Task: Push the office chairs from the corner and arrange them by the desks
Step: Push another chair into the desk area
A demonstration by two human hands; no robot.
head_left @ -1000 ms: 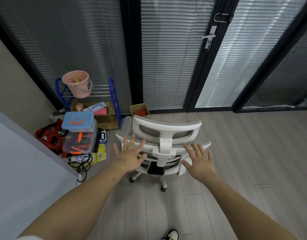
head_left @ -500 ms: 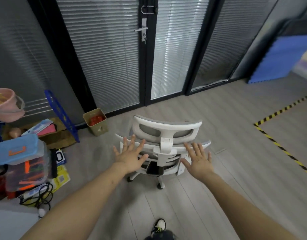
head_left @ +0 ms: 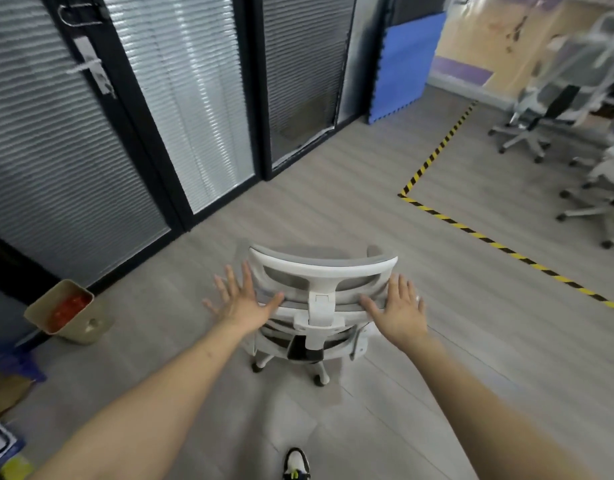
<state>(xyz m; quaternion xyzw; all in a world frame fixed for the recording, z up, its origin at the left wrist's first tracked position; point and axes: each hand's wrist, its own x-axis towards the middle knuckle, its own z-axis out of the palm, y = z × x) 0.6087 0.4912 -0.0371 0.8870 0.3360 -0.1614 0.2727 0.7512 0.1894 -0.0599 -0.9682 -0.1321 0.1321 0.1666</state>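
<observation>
From the head view, mid-floor on grey planks: white mesh-backed office chair (head_left: 321,306), backrest toward the wearer, rolling on castors (head_left: 320,379), headrest (head_left: 322,268) uppermost. Left hand (head_left: 241,303) spread flat, fingers straight and fanned, palm against the left end of the backrest's top rail, thumb lying along the rail. Right hand (head_left: 397,308) likewise spread and flat on the right end of the same rail, thumb pointing inward. Neither hand curled round anything; plain pushing contact.

Likely handling: moderately heavy yet easy to roll on this smooth floor, so light, even pressure should do. Frame stiff plastic; mesh panels soft and yielding, poor places to press. Headrest on a slim stalk, probably adjustable, best left alone. Best hold judged to be the rigid top rail, one hand at each end, as placed now, giving steering leverage. Uneven push would probably swivel the seat or swing the castors off line.

Ahead right, beyond a yellow-and-black floor tape line (head_left: 489,240), more white office chairs (head_left: 555,98), blurred. No surface clearly seen. Left: blinds behind black-framed glass doors (head_left: 180,98); small beige bin (head_left: 80,327) with red contents, well apart from the chair. Shoe (head_left: 296,464) at the bottom edge.
</observation>
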